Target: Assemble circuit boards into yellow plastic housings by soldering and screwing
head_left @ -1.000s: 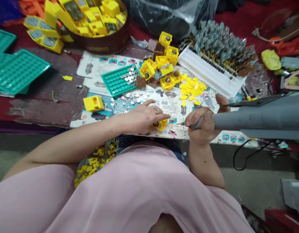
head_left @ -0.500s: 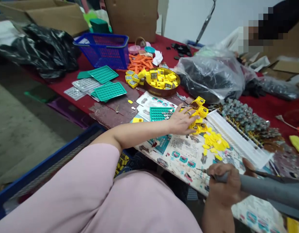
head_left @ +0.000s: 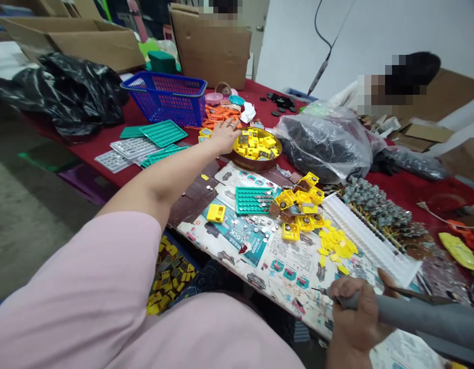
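Note:
My left hand (head_left: 224, 137) reaches over the left edge of a round brown tin (head_left: 255, 164) full of small yellow plastic cases (head_left: 260, 148). Its fingers are stretched and apart; I see nothing gripped in them. In my right hand (head_left: 359, 312) is a grey electric screwdriver (head_left: 421, 315), its thin bit pointing left above the table's front edge. On the printed cardboard (head_left: 283, 256) lie several open yellow cases (head_left: 290, 230) with round metal parts inside. A single yellow case (head_left: 215, 212) lies apart, left of a teal tray (head_left: 254, 200) with small silver discs.
Flat yellow pieces (head_left: 336, 241) lie by a long white rack (head_left: 375, 238) and a heap of grey wired parts (head_left: 375, 200). Behind are a blue basket (head_left: 167, 102), orange parts (head_left: 221, 115) and a plastic bag (head_left: 321, 138). Another person sits across the table.
My left hand has moved away left from the open yellow cases to the tin. A single yellow case now shows fully at the left. My right hand still holds the screwdriver in place.

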Available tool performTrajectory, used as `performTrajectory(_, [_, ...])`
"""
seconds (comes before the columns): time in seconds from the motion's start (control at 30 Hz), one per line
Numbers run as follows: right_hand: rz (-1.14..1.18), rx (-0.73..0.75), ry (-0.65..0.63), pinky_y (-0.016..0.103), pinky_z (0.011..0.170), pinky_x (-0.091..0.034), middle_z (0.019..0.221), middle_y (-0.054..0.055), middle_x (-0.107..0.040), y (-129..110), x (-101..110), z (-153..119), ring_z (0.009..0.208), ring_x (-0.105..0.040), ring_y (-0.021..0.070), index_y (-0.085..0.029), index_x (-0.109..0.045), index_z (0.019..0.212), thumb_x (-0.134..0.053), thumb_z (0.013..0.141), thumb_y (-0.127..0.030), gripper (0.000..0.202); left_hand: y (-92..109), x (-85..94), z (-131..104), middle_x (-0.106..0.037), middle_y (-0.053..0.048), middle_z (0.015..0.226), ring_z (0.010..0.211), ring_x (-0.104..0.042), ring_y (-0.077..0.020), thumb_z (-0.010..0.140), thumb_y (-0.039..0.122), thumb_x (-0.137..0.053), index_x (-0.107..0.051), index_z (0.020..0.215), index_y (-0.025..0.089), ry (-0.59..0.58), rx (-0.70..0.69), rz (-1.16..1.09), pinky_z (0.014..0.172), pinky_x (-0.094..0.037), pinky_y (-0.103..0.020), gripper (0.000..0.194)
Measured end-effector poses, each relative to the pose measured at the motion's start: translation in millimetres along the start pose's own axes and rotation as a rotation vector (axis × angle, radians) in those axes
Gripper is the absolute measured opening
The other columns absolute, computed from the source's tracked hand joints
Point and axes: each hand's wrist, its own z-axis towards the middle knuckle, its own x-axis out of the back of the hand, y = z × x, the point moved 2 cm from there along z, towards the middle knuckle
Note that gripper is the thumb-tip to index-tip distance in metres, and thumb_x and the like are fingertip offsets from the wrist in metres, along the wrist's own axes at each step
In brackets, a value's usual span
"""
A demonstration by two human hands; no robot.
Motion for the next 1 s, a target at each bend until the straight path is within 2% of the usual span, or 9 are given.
performTrajectory(0.1, [-0.002, -0.009, 0.008, 0.027, 0.037, -0.040, 0.049, -0.009, -0.051, -0.9, -4.0, -0.8, 0.041, -0.044, 0.0147, -0.030, -0.061, 0.121, -0.066, 0.081, -0.031, 0.040, -7.1, -9.5, 6.6, -0.058, -0.016, 0.142, 0.147, -0.037, -0.0340, 0.085, 0.010, -0.043, -0.066, 0.120, 0.015, 0.117, -0.090, 0.002, 0.117, -0.024, -0.061, 0.042])
performTrajectory(0.2, [0.003, -0.013, 0.004, 0.025, 0.038, -0.041, 0.049, -0.009, -0.051, -1.0, -4.6, -0.4, 0.042, -0.044, 0.0137, -0.028, -0.060, 0.121, -0.066, 0.081, -0.030, 0.041, -8.9, -11.2, -0.8, -0.068, -0.015, 0.129, 0.134, -0.052, -0.0298, 0.092, 0.016, -0.037, -0.067, 0.111, 0.015, 0.288, -0.222, -0.101, 0.114, -0.032, -0.061, 0.036])
performTrajectory(0.3, [0.018, -0.002, -0.029, 0.025, 0.039, -0.042, 0.050, -0.010, -0.054, 1.0, -2.8, 1.3, 0.042, -0.047, 0.0134, -0.028, -0.058, 0.121, -0.066, 0.081, -0.028, 0.041, 1.0, -7.7, -29.2, -0.068, -0.005, 0.132, 0.129, -0.057, -0.0207, 0.098, 0.034, -0.035, -0.064, 0.108, 0.024, 0.354, -0.412, -0.165, 0.112, -0.040, -0.055, 0.032])
performTrajectory(0.43, [0.042, 0.029, -0.072, 0.024, 0.040, -0.044, 0.051, -0.011, -0.055, 5.2, -1.5, 3.5, 0.040, -0.048, 0.0126, -0.025, -0.054, 0.121, -0.067, 0.082, -0.026, 0.041, 31.5, -0.2, -88.2, -0.072, 0.001, 0.126, 0.127, -0.061, -0.0171, 0.096, 0.043, -0.042, -0.061, 0.092, 0.029, 0.400, -0.622, -0.253, 0.116, -0.041, -0.049, 0.024])
performTrajectory(0.5, [0.050, 0.056, -0.078, 0.024, 0.039, -0.044, 0.051, -0.011, -0.056, 6.2, -2.0, 3.6, 0.039, -0.048, 0.0121, -0.024, -0.054, 0.120, -0.067, 0.082, -0.027, 0.040, 48.1, 2.5, -113.6, -0.074, 0.002, 0.121, 0.126, -0.062, -0.0165, 0.097, 0.044, -0.043, -0.058, 0.085, 0.028, 0.378, -0.679, -0.314, 0.119, -0.038, -0.048, 0.025])
performTrajectory(0.6, [0.050, 0.082, -0.092, 0.023, 0.037, -0.043, 0.049, -0.012, -0.055, 6.0, -2.9, 2.3, 0.037, -0.046, 0.0113, -0.024, -0.054, 0.119, -0.067, 0.082, -0.029, 0.039, 67.7, 3.9, -135.6, -0.074, 0.004, 0.116, 0.127, -0.062, -0.0170, 0.099, 0.049, -0.038, -0.054, 0.081, 0.027, 0.260, -0.737, -0.374, 0.123, -0.032, -0.051, 0.033])
performTrajectory(0.7, [0.047, 0.092, -0.108, 0.023, 0.036, -0.044, 0.049, -0.012, -0.055, 4.0, -1.7, 0.1, 0.036, -0.046, 0.0109, -0.024, -0.055, 0.118, -0.067, 0.082, -0.030, 0.039, 81.6, 5.1, -143.5, -0.074, 0.005, 0.116, 0.128, -0.061, -0.0185, 0.101, 0.050, -0.031, -0.055, 0.082, 0.026, 0.144, -0.824, -0.388, 0.124, -0.028, -0.057, 0.039])
performTrajectory(0.8, [0.050, 0.103, -0.090, 0.022, 0.035, -0.043, 0.050, -0.013, -0.055, 0.8, 1.1, -2.0, 0.036, -0.045, 0.0102, -0.025, -0.055, 0.118, -0.067, 0.082, -0.031, 0.038, 94.2, 8.2, -146.6, -0.074, 0.005, 0.118, 0.127, -0.062, -0.0191, 0.100, 0.049, -0.036, -0.056, 0.082, 0.026, 0.069, -0.887, -0.417, 0.125, -0.026, -0.058, 0.035])
performTrajectory(1.0, [0.063, 0.119, -0.086, 0.021, 0.035, -0.043, 0.050, -0.013, -0.053, -0.1, 4.5, -3.6, 0.035, -0.044, 0.0096, -0.024, -0.054, 0.118, -0.064, 0.084, -0.028, 0.036, 117.5, 14.1, -151.7, -0.074, 0.004, 0.114, 0.121, -0.065, -0.0195, 0.096, 0.054, -0.047, -0.061, 0.089, 0.028, -0.069, -0.844, -0.547, 0.125, -0.027, -0.058, 0.031])
